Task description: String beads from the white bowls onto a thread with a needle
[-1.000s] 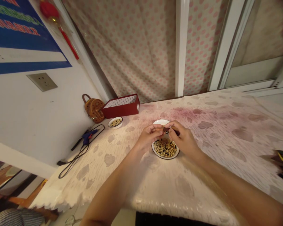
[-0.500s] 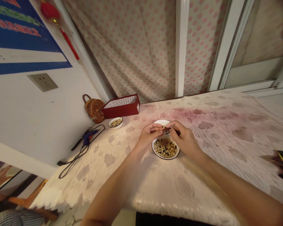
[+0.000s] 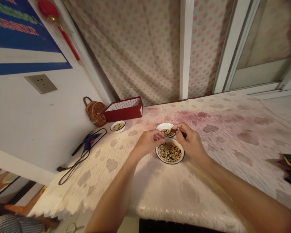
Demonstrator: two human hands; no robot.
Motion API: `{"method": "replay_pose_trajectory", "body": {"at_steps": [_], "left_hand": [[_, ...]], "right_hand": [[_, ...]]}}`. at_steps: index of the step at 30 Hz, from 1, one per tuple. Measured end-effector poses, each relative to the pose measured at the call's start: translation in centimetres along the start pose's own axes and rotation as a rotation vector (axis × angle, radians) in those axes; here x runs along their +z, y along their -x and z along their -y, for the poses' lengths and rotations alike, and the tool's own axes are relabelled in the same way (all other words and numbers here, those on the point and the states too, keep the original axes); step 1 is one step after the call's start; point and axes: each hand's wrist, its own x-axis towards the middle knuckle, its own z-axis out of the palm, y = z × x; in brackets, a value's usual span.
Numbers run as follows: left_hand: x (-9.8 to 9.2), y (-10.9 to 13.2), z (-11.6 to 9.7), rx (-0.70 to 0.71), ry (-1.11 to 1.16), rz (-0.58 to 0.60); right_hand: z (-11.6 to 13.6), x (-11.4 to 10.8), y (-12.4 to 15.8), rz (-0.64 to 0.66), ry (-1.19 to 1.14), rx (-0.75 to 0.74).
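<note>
On the tabletop (image 3: pixel 232 142), a red box (image 3: pixel 124 113) stands at the back. Nearer is a wide dish (image 3: pixel 158 156) with beans (image 3: pixel 169 152). The left hand (image 3: pixel 149 140) is open, fingers slightly bent; the right hand (image 3: pixel 190 140) is closed. Behind the dish is a smaller bowl (image 3: pixel 164 125). Near its right rim is a small brown piece (image 3: pixel 173 130), pinched in the right hand.

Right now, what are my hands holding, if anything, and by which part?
Your right hand pinches a small brown item behind its exposed end; fingers hide much of the rest. Your left hand, thumb and fingers apart, shows nothing held.
</note>
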Motion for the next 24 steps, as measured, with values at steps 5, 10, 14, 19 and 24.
{"method": "replay_pose_trajectory", "body": {"at_steps": [5,10,14,19,24], "left_hand": [[-1.3,1.8,-1.9,-0.022,-0.361,0.163],[0.2,1.7,-2.1,0.048,-0.488,0.186],[1.4,1.3,-1.9,0.095,-0.545,0.206],[1.8,1.1,-2.0,0.108,-0.525,0.170],[1.4,1.0,-1.5,0.042,-0.287,0.105]], "right_hand": [[0.0,0.0,0.0,-0.001,-0.009,0.003],[0.1,0.0,0.0,-0.004,0.007,0.013],[0.2,0.0,0.1,0.005,0.012,0.017],[0.3,0.0,0.0,0.001,0.019,0.022],[0.1,0.0,0.1,0.005,0.002,0.008]]}}
